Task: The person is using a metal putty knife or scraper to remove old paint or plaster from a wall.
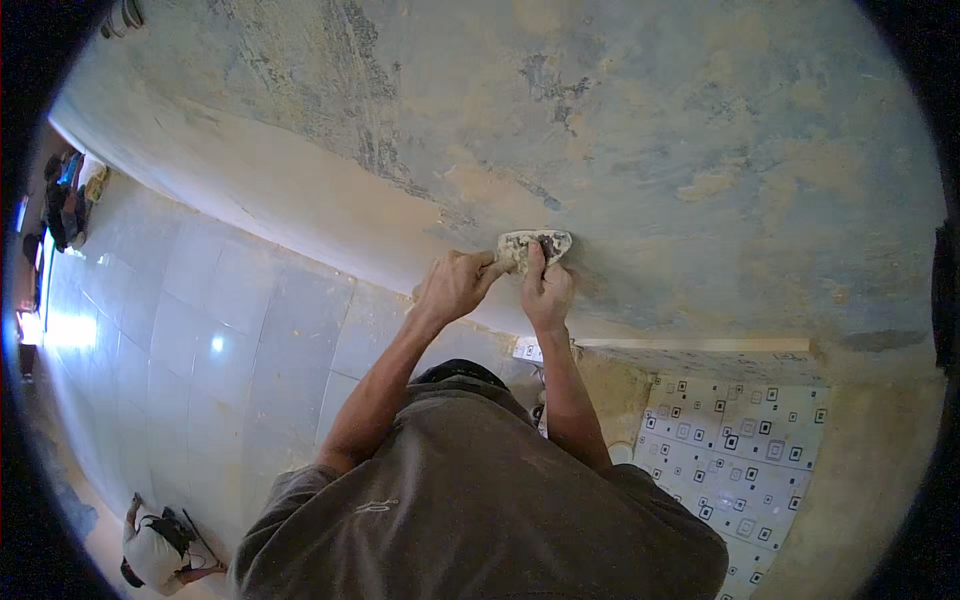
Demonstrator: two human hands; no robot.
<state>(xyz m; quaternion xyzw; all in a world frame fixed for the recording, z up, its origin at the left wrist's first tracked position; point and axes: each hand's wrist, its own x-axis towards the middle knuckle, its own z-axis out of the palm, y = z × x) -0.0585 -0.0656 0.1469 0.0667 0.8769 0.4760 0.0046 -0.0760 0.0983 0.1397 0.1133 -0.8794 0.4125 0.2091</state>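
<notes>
My right hand (549, 294) holds a putty-smeared scraper (553, 241), one finger stretched up along its face. The scraper's straight upper edge is against or very near the wall (675, 135). From the left, my left hand (454, 286) reaches to the scraper's lower corner with curled fingers. Its fingertips touch the tool or the putty on it; I cannot tell whether they grip it. Pale patches of putty and dark, scuffed streaks mark the blue-grey wall around both hands.
Glossy floor tiles (217, 307) stretch away on the left. Another person (154, 551) is low at the bottom left. Below the wall on the right, a ledge (697, 345) borders a recess with patterned tiles (735, 450). Assorted items (71, 199) lie along the wall's far left end.
</notes>
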